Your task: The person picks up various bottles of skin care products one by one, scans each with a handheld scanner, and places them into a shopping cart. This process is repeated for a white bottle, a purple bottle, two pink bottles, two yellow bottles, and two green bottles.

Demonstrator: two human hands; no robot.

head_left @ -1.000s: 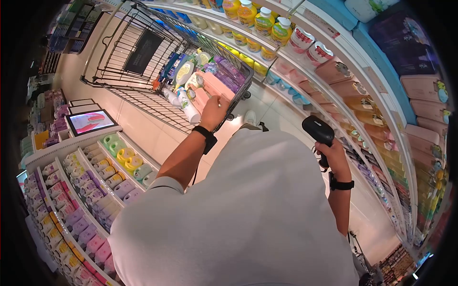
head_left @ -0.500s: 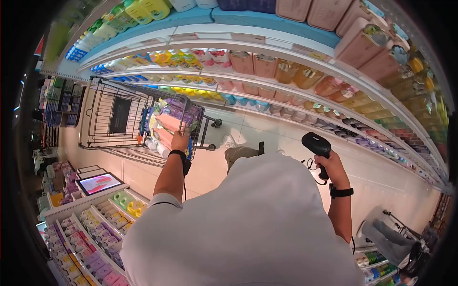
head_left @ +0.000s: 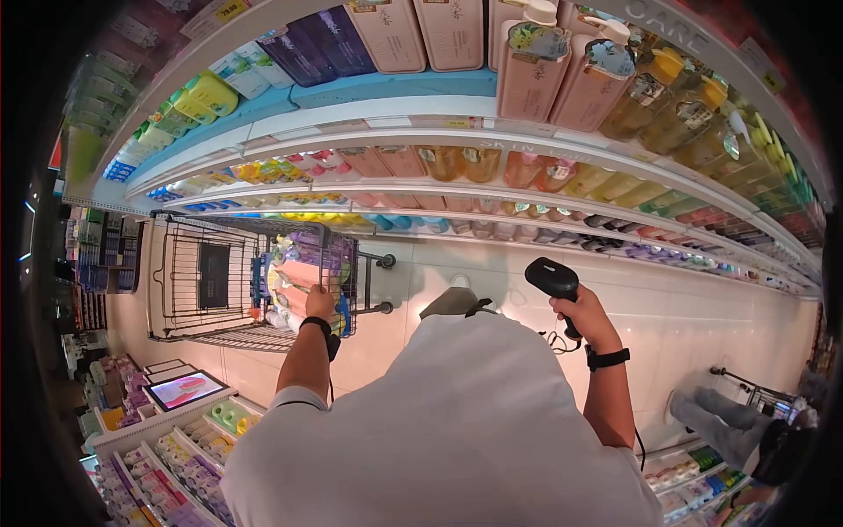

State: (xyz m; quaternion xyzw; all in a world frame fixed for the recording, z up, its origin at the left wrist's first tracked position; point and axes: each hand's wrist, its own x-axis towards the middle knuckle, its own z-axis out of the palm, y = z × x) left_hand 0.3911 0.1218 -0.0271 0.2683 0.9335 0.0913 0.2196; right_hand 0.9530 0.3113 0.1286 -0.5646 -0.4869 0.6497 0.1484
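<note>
My right hand (head_left: 590, 318) is wrapped around the grip of a black handheld barcode scanner (head_left: 551, 277), raised in front of my right side. A thin dark cord hangs beside it. My left hand (head_left: 320, 303) is closed on the handle of a wire shopping cart (head_left: 206, 329) at the left. Inside the cart, beside that hand, lie purple packages (head_left: 303, 249), a pink box (head_left: 299, 279) and white rolled or bottle-shaped items partly hidden by the wire. Dark straps circle both of my wrists, and a small device sits at the left one.
Long shelves (head_left: 378, 123) of pump bottles and boxes curve across the front. A lower display (head_left: 167, 439) with small packages and a lit screen (head_left: 184, 388) stands at the left. Another person (head_left: 724, 422) stands beside a cart at the right. Pale floor tiles (head_left: 421, 351) lie between.
The view has tilted up and turned, so more of the upper shelf shows and the cart sits lower. Both hands keep their holds; the scanner appears farther left.
</note>
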